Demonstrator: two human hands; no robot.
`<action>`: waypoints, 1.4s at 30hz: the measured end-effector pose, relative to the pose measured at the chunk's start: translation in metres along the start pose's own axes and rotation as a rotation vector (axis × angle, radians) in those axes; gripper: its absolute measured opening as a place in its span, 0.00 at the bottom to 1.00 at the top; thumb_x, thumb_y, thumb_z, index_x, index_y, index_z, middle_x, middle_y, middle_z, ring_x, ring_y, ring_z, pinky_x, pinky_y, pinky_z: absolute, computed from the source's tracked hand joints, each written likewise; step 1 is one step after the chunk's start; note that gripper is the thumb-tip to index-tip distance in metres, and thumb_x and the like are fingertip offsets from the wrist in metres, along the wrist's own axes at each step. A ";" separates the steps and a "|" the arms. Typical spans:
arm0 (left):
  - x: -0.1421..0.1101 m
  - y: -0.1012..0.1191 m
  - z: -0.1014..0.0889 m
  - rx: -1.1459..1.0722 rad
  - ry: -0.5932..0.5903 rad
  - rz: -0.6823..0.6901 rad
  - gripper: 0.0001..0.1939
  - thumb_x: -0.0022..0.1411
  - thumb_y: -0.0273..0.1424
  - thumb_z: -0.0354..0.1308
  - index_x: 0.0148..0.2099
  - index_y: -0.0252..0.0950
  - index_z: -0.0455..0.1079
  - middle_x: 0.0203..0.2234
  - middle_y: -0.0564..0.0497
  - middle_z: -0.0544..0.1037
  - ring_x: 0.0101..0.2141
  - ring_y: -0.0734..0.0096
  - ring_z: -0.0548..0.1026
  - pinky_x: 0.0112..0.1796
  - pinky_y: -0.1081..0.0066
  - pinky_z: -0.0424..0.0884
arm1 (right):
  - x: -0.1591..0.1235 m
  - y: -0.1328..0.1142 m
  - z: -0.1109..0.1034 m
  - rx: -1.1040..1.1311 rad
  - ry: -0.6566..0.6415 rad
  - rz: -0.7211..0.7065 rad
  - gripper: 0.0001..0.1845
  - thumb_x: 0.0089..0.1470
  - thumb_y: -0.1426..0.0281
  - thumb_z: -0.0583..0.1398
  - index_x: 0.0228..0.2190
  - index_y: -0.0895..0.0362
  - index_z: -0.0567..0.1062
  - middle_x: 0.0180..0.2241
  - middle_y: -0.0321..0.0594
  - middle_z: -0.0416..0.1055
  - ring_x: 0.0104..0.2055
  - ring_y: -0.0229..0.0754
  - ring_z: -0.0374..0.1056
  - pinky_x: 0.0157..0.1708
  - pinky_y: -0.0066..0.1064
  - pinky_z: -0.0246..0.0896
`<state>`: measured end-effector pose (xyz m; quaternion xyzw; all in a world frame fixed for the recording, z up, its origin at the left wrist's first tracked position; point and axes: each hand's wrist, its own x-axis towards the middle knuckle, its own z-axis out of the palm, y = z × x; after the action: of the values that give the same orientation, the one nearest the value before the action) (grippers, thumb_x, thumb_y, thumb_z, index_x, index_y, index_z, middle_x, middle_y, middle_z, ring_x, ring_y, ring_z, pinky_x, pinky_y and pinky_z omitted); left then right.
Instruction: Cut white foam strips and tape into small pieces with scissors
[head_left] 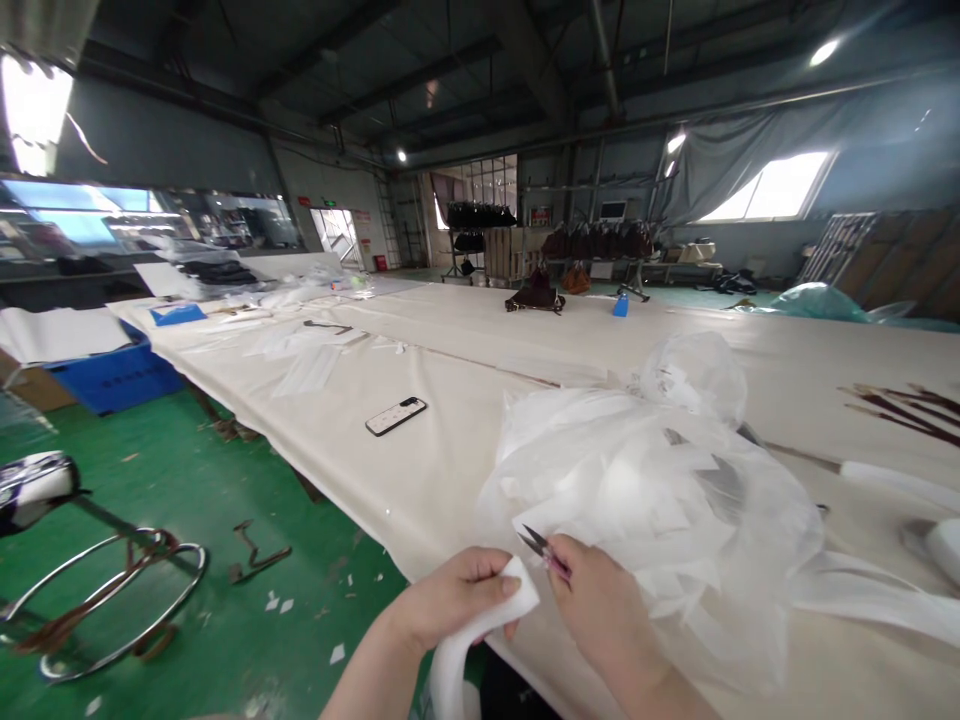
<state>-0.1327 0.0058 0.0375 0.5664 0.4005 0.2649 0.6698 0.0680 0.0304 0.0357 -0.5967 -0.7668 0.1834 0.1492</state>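
Observation:
My left hand (465,595) pinches a white strip of soft, foam-like material (480,622) near its end. The rest of the strip curls down past the table edge toward my lap. In my right hand (596,600) is a pair of small scissors (541,546), fingers wrapped round the handles and dark blades pointing up and left. The blades are just above the strip's end and look slightly apart. Right behind the scissors lies a large clear plastic bag (637,480) filled with white pieces.
A phone in a patterned case (396,416) lies on the cream-covered table (450,470). Brown straps (907,405) and a white roll (945,550) are at the right. Beside the table's left edge stand a stool (112,590) and a blue crate (112,375).

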 end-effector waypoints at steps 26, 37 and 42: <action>0.013 0.025 0.042 -0.003 0.240 0.117 0.25 0.62 0.53 0.50 0.40 0.35 0.69 0.26 0.54 0.73 0.23 0.78 0.63 0.26 0.76 0.56 | -0.037 0.041 -0.075 -0.247 -0.155 0.025 0.38 0.50 0.81 0.53 0.63 0.63 0.57 0.44 0.56 0.77 0.45 0.57 0.73 0.40 0.40 0.62; 0.062 0.035 0.069 -0.007 0.215 0.320 0.32 0.62 0.50 0.53 0.59 0.33 0.58 0.29 0.49 0.76 0.34 0.67 0.74 0.38 0.67 0.67 | -0.021 0.030 -0.070 0.706 -0.045 0.045 0.17 0.53 0.55 0.58 0.24 0.56 0.71 0.21 0.34 0.67 0.23 0.38 0.62 0.23 0.28 0.55; 0.078 0.048 0.064 -0.222 0.173 0.234 0.32 0.60 0.54 0.53 0.54 0.32 0.65 0.31 0.45 0.78 0.30 0.66 0.76 0.35 0.67 0.71 | 0.001 0.026 -0.067 1.047 0.000 0.206 0.20 0.45 0.54 0.65 0.21 0.55 0.65 0.11 0.23 0.49 0.13 0.28 0.40 0.12 0.24 0.34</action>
<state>-0.0328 0.0445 0.0685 0.5068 0.3562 0.4314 0.6558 0.1204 0.0443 0.0829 -0.5145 -0.5102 0.5552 0.4083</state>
